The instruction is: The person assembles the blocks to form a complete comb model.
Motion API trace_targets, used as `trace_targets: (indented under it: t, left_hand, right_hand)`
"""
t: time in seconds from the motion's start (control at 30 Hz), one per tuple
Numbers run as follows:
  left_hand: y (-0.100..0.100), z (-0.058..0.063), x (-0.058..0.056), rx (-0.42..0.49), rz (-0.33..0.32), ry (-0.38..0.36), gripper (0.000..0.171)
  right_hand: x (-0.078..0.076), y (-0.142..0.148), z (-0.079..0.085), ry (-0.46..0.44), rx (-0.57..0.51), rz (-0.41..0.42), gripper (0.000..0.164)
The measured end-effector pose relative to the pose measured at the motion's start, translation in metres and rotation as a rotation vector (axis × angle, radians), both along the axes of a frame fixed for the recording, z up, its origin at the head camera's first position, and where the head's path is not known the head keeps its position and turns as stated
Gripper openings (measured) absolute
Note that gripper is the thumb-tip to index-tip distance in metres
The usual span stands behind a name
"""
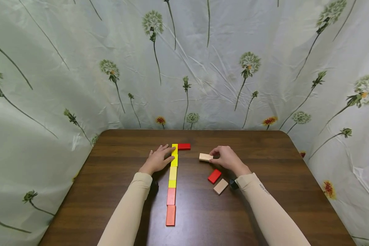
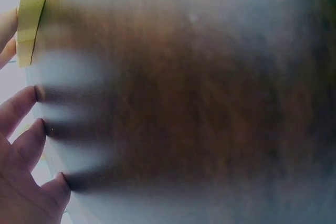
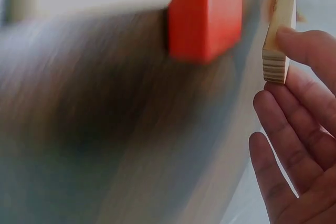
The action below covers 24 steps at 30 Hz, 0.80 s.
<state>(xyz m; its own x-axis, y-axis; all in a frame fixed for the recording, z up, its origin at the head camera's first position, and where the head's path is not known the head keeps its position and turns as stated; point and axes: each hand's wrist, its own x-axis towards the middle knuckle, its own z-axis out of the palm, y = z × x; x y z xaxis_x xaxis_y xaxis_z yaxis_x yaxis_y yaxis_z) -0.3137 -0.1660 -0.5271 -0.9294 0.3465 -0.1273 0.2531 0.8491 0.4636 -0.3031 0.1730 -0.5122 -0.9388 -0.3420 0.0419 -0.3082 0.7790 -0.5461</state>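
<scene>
My right hand (image 1: 226, 158) pinches a plain wooden block (image 1: 205, 157) by its right end, thumb on one side and fingers on the other in the right wrist view. My left hand (image 1: 157, 159) has its fingers spread, with thumb and index finger touching the yellow blocks (image 1: 174, 160) at the far end of a row. That row runs toward me through a pale yellow block (image 1: 173, 173) to two light red blocks (image 1: 171, 196). A red block (image 1: 184, 146) lies crosswise against the row's far end, pointing right.
Nearer me than the right hand lie a loose red block (image 1: 214, 176) and a loose plain wooden block (image 1: 220, 187). The brown wooden table (image 1: 203, 218) ends at the back before a flowered curtain (image 1: 215, 68).
</scene>
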Motion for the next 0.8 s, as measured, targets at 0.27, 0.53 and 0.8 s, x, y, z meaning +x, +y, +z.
trace_targets:
  t: [0.27, 0.53, 0.8]
  left_hand:
    - [0.000, 0.000, 0.000, 0.013, 0.000, -0.004, 0.057]
    - [0.000, -0.003, -0.003, 0.003, 0.001, -0.013, 0.057]
    - [-0.001, -0.003, -0.003, 0.005, 0.002, -0.002, 0.057]
  right_hand:
    - [-0.007, -0.032, -0.004, -0.016, 0.025, 0.022, 0.019]
    - [-0.009, -0.052, -0.006, -0.017, 0.020, -0.004, 0.017]
    - [-0.014, -0.068, -0.006, -0.054, -0.004, -0.023, 0.016]
